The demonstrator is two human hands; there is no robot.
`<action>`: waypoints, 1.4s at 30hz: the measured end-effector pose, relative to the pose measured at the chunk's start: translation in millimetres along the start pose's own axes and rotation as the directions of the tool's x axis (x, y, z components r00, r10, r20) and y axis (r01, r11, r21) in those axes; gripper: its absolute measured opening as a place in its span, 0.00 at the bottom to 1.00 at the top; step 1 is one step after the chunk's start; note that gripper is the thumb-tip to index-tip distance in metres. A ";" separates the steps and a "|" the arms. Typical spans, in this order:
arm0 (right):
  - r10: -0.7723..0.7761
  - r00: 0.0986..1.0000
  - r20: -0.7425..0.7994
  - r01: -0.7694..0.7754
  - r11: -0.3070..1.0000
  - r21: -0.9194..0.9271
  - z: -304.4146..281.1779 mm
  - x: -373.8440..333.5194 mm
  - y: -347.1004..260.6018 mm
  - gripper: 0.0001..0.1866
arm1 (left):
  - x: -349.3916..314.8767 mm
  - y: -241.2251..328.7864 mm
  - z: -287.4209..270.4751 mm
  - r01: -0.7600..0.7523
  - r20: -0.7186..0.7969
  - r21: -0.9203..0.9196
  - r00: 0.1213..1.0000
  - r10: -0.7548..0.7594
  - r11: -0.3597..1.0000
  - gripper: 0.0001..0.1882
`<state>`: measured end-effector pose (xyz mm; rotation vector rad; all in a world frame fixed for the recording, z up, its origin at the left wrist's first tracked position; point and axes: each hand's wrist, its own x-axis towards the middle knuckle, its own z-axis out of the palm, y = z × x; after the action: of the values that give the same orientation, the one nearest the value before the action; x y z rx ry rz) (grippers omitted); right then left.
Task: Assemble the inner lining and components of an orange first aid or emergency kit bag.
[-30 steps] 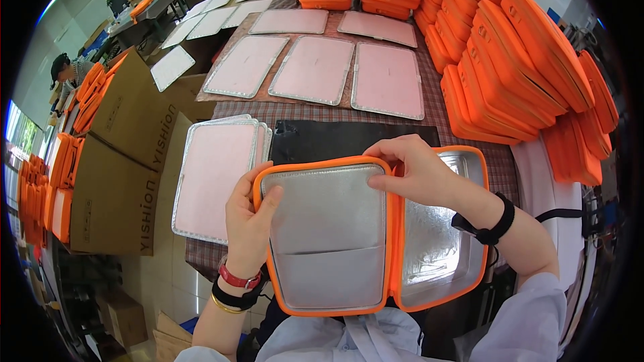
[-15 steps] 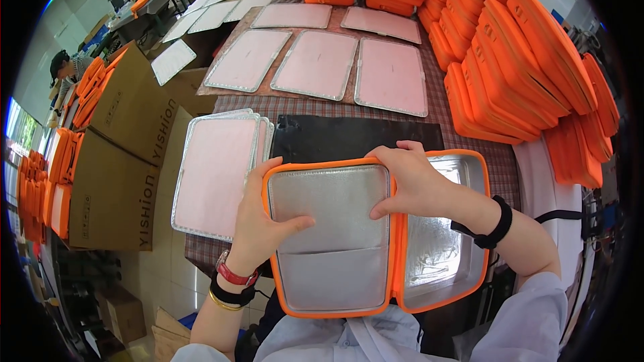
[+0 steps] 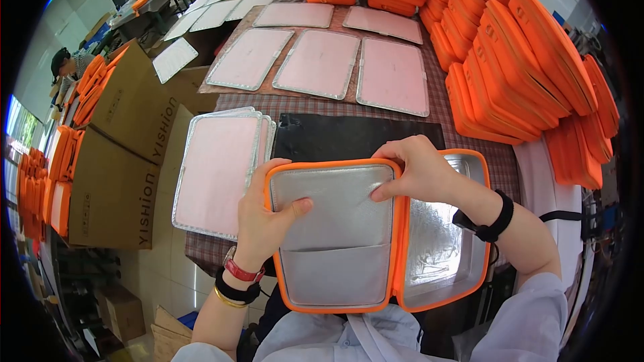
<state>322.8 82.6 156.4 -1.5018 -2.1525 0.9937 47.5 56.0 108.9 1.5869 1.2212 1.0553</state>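
Checked cloth (image 3: 206, 249) covers the table before you, with 5 pink, silver-edged panels (image 3: 316, 64) laid flat beyond your hands. Nearer, just past your fingers, lies a black sheet (image 3: 355, 131); to the left of your left hand sits a stack of similar panels (image 3: 218, 174), and stacked orange cases (image 3: 530, 74) rise beyond and to the right of your right hand.

You hold 1 orange case (image 3: 398, 248) open close to your body, its silver-lined lid (image 3: 335, 218) between your 2 hands and its deeper, shiny half (image 3: 439, 241) below your right hand. Your left hand (image 3: 263, 218) pinches the lid's left side, thumb flat on the lining; your right hand (image 3: 417, 167) pinches its upper right corner, thumb tip pressed to the lining. The fingers behind the lid are mostly hidden. Below your thumbs, a pocket (image 3: 335, 278) crosses the lid's lower part.

Judging by those thumbs, the step in hand is feeling or smoothing the lining against the edge. The next move seems to call for steady thumb pressure along the border, with your left hand bracing the lid so it doesn't twist.
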 end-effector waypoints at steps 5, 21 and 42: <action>0.020 0.999 0.049 -0.024 0.997 0.071 -5.7 3.3 -1.8 0.20 | 1.7 -6.6 -0.6 0.002 -0.030 -0.051 1.000 -0.003 0.999 0.29; 0.042 0.967 -0.252 -0.004 0.989 0.149 23.8 -118.0 -47.8 0.08 | -64.1 -36.5 -17.5 0.306 -0.108 -0.285 0.931 -0.348 0.908 0.12; 0.635 0.769 -0.069 -0.211 0.353 0.911 136.0 -277.1 34.2 0.23 | -133.2 6.9 17.7 0.489 0.367 -0.274 0.849 -0.380 0.828 0.31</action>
<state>369.1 -211.9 69.2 -1.5000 -0.6143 1.4504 43.9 -77.6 94.4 1.0588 1.0450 0.6583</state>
